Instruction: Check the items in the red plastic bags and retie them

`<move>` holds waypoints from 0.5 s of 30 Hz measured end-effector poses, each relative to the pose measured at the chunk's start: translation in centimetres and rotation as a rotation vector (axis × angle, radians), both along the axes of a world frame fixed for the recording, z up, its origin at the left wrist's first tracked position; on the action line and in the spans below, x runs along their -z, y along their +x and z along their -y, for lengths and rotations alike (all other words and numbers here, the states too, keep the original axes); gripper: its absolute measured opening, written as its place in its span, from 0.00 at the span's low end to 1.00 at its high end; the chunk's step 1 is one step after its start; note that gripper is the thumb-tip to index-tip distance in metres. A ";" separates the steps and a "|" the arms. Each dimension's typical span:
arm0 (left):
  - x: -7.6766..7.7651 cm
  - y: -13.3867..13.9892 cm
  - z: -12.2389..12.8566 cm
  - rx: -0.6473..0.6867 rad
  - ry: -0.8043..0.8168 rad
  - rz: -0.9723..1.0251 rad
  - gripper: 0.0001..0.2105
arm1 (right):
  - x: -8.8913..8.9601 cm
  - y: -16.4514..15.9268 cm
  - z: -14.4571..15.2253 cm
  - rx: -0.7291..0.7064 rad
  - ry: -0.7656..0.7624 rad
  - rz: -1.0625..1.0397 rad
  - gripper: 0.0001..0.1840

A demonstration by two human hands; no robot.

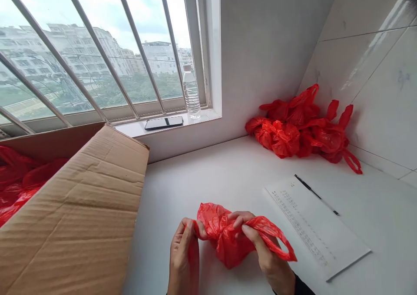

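A red plastic bag point(228, 243) rests on the white table in front of me, gathered into a knot at its middle. My left hand point(182, 247) pinches one handle of the bag, whose end hangs down below the fingers. The other handle is pinched between thumb and fingers of my right hand point(257, 238), and its loop sticks out to the right. What the bag contains is hidden by the plastic.
On the left stands an open cardboard box point(87, 208) with red bags point(26, 177) inside. Several tied red bags point(293, 127) lie in the back right corner. A written notepad point(312, 230), a pen point(316, 194), a phone point(163, 122) and a water bottle point(191, 93) are nearby.
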State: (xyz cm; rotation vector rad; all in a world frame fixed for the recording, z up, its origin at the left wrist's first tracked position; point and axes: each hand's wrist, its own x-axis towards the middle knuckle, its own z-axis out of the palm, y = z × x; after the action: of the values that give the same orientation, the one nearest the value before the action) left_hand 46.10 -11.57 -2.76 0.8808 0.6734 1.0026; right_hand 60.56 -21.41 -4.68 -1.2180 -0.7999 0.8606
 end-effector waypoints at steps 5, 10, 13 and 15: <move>0.1 0.3 0.0 -0.033 -0.092 -0.036 0.21 | 0.2 -0.2 -0.2 -0.148 0.020 -0.187 0.17; 1.0 -0.3 -0.3 -0.073 0.020 -0.161 0.20 | 0.4 0.3 -0.8 -0.172 0.015 -0.161 0.15; 1.7 -0.7 -0.1 -0.003 0.146 -0.229 0.11 | 1.2 0.8 -0.8 -0.139 -0.009 -0.209 0.17; 1.9 -0.9 0.3 0.051 0.267 -0.308 0.22 | 1.8 1.1 -0.6 -0.078 -0.031 -0.251 0.18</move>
State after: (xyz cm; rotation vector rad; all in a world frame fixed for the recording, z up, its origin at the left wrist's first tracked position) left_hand 45.19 -11.91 -4.68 1.2984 0.7824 0.9322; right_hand 61.66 -20.83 -6.51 -1.0849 -0.6360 1.0699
